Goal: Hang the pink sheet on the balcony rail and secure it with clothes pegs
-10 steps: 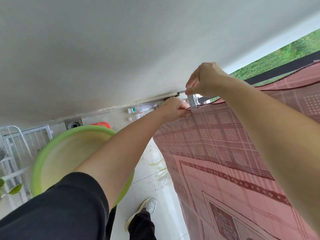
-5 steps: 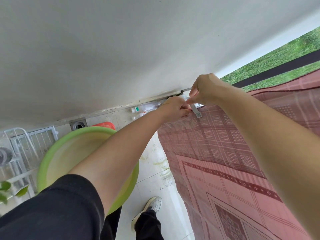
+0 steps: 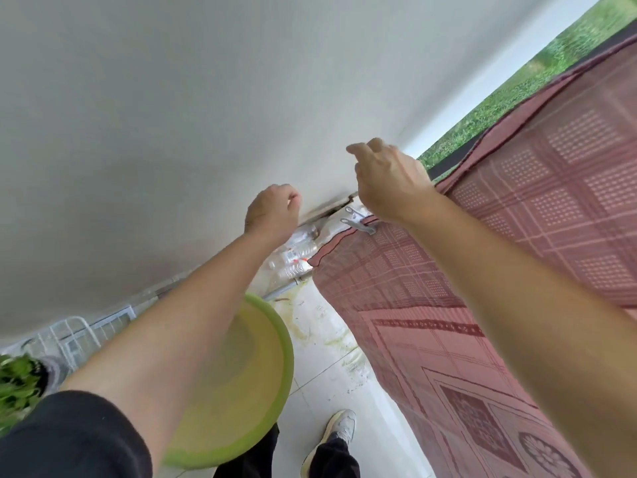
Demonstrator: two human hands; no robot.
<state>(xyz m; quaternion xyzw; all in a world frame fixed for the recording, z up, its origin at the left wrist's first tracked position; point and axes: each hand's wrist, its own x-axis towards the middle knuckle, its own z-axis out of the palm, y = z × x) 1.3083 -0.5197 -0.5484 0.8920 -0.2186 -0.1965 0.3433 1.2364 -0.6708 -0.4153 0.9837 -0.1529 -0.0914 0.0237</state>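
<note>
Setting: balcony of a home, used for drying laundry. Evidence: pink sheet point(image 3: 482, 288) draped over a rail at right of frame and fixed by a pale clothes peg point(image 3: 358, 222) at its near corner, with green grass point(image 3: 517, 94) visible outside at upper right; plain white wall point(image 3: 172, 115) fills the upper left. Further evidence: pale tiled floor point(image 3: 327, 367) at lower centre, green basin point(image 3: 269, 357) at lower left, white wire rack point(image 3: 79, 336) and a leafy plant point(image 3: 17, 384) at the left edge, clear plastic bottles point(image 3: 296, 257) lying at the wall's foot.
</note>
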